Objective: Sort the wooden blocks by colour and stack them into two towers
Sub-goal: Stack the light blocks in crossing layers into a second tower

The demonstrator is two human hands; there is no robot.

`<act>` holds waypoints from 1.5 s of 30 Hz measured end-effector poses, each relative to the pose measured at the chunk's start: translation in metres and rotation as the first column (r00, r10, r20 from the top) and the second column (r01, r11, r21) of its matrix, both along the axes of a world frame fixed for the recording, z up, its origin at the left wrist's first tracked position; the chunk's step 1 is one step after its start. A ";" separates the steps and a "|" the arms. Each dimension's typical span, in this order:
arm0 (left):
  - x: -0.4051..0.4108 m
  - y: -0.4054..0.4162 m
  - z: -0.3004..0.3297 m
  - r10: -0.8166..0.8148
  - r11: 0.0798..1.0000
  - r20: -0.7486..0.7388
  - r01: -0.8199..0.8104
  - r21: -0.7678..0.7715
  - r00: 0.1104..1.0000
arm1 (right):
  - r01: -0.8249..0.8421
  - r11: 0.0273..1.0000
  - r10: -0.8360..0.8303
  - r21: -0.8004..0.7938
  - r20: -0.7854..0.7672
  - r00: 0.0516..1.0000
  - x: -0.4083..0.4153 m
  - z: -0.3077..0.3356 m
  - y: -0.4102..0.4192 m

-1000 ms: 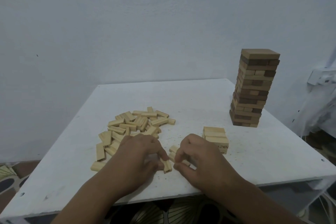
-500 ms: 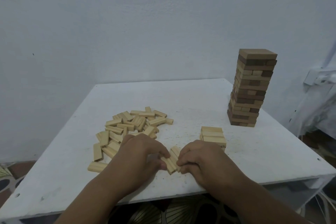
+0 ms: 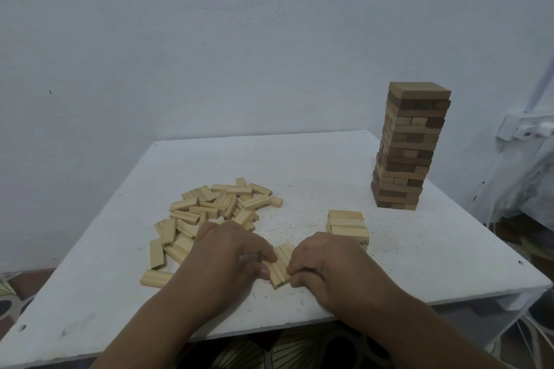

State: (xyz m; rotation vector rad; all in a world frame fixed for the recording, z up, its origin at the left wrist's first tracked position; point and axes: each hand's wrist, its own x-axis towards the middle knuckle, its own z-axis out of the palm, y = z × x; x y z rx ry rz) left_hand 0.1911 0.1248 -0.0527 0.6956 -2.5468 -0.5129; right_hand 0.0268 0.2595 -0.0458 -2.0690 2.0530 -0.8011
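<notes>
A square white table (image 3: 314, 165) stands against a pale wall (image 3: 239, 39). Near its far right corner rises a tall tower of brown and tan wooden blocks (image 3: 409, 147). A loose heap of light wooden blocks (image 3: 209, 213) lies on the left half. A low stack of light wooden blocks (image 3: 347, 226) sits right of centre, just beyond the right hand (image 3: 326, 266). The left hand (image 3: 227, 257) faces it near the front edge; both hands pinch a small row of light wooden blocks (image 3: 281, 263) from either side, fingers curled, the row lying on the table.
</notes>
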 end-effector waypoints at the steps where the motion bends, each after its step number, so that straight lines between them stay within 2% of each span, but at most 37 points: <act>1: 0.001 0.000 0.000 0.005 1.000 0.006 -0.005 -0.005 1.000 | 0.007 1.000 -0.007 0.003 0.012 1.000 -0.001 0.001 0.001; 3: 0.002 0.003 0.002 0.017 1.000 0.038 -0.016 -0.019 0.999 | 0.037 0.999 -0.036 -0.037 0.042 0.998 0.004 0.003 0.003; 6: 0.004 0.004 0.007 0.010 1.000 0.087 -0.009 -0.016 0.996 | 0.131 0.991 -0.131 -0.015 0.035 0.991 0.016 0.002 0.003; 9: 0.004 0.003 0.007 0.006 1.000 0.067 -0.005 -0.018 0.998 | 0.193 0.979 -0.192 -0.061 0.025 0.981 0.028 0.002 0.002; 13: 0.004 0.003 0.003 -0.008 1.000 0.023 0.008 -0.023 1.000 | 0.207 0.969 -0.197 -0.132 0.087 0.977 0.036 -0.006 0.003; 18: -0.001 0.000 0.000 -0.012 1.000 -0.151 0.010 -0.008 0.989 | 0.253 0.936 -0.229 -0.246 0.122 0.966 0.036 -0.002 0.007; 21: -0.014 0.011 0.008 -0.005 1.000 -0.315 0.004 -0.002 0.949 | 0.322 0.883 -0.284 -0.341 0.159 0.946 0.027 0.011 0.013; 23: -0.026 0.019 0.011 0.007 1.000 -0.356 -0.011 -0.009 0.935 | 0.390 0.842 -0.339 -0.373 0.196 0.920 0.018 0.017 0.017; 27: -0.046 0.026 0.008 0.022 1.000 -0.328 -0.015 0.023 0.944 | 0.531 0.784 -0.466 -0.322 0.261 0.845 -0.003 0.024 0.026; 31: -0.060 0.031 0.002 0.007 0.999 -0.287 0.007 0.048 0.958 | 0.626 0.752 -0.579 -0.208 0.245 0.777 -0.019 0.025 0.028; 45: -0.075 0.035 -0.006 -0.002 0.998 -0.213 0.015 0.060 0.977 | 0.623 0.770 -0.605 -0.138 0.151 0.782 -0.024 0.027 0.022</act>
